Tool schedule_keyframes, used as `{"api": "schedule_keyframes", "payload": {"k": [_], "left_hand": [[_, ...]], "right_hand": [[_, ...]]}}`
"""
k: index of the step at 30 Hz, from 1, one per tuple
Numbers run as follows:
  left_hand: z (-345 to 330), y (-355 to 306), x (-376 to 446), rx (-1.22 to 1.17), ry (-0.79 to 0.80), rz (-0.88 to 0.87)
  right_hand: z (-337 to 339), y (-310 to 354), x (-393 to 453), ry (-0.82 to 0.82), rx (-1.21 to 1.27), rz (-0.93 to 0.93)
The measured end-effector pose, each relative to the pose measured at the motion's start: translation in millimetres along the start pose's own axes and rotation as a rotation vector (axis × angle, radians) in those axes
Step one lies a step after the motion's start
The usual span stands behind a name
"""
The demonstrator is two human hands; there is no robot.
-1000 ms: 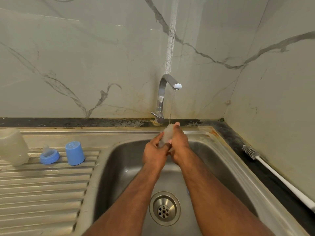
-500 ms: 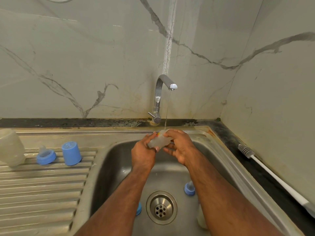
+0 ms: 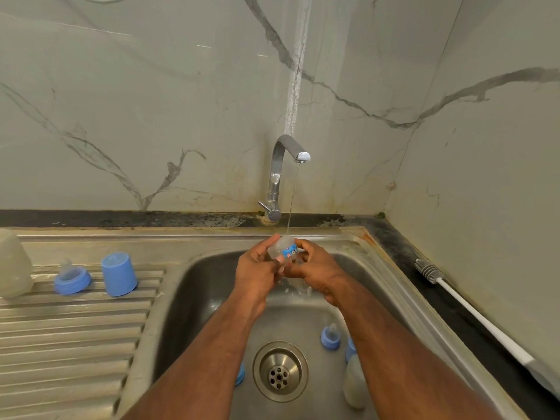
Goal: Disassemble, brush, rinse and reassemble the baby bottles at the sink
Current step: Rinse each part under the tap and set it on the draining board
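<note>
Soft even light, wide-angle edge warp, slight blur

Clear bottle (image 3: pixel 286 250), blue printed label, cap off, tilted, held at sink (image 3: pixel 194 286) 12 o'clock under thin tap stream. In basin: blue teat ring (image 3: pixel 329 338) upright at drain's 2 o'clock, second bottle (image 3: pixel 354 386) lying at 4 o'clock, blue part (image 3: pixel 240 374) at 9. On drainboard, 9 o'clock: blue cap (image 3: pixel 118 274), teat ring (image 3: pixel 72 277), third bottle (image 3: pixel 13 265).

Home kitchen: steel sink (image 3: pixel 378 262), marble wall (image 3: pixel 151 101)
</note>
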State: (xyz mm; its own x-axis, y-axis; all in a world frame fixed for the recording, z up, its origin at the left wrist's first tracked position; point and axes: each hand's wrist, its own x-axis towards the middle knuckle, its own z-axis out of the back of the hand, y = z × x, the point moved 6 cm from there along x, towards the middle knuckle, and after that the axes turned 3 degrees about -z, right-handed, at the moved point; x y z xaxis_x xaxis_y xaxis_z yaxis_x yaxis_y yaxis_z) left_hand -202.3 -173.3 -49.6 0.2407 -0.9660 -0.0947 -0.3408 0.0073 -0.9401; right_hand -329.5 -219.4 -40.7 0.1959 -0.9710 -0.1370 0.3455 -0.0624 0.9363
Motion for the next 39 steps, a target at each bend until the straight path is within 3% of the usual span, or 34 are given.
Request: {"api": "schedule_keyframes", "payload": {"k": [6, 11, 15, 21, 24, 27, 33, 39], "left_hand": [[-5, -4, 1, -0.039, 0.029, -0.024], [0, 3, 3, -0.017, 0.026, 0.024], [3, 5, 5, 0.051, 0.062, 0.005], [6, 10, 9, 0.049, -0.043, 0.039], [2, 15, 6, -0.095, 0.018, 0.139], [2, 10, 4, -0.118, 0.034, 0.114], [10, 3, 5, -0.078, -0.074, 0.031], [22, 8, 15, -0.057, -0.198, 0.028]], "right_hand": [[-1, 14, 2, -0.117, -0.049, 0.064], [-10, 23, 2, -0.090, -0.060, 0.182], [-6, 19, 4, -0.083, -0.261, 0.171], [14, 27, -6, -0.298, -0.161, 0.185], [6, 20, -9, -0.246, -0.145, 0.164], [2, 14, -9, -0.180, -0.163, 0.061], [-5, 19, -7, -0.150, -0.254, 0.060], [4, 38, -12, -0.364, -0.197, 0.185]]}}
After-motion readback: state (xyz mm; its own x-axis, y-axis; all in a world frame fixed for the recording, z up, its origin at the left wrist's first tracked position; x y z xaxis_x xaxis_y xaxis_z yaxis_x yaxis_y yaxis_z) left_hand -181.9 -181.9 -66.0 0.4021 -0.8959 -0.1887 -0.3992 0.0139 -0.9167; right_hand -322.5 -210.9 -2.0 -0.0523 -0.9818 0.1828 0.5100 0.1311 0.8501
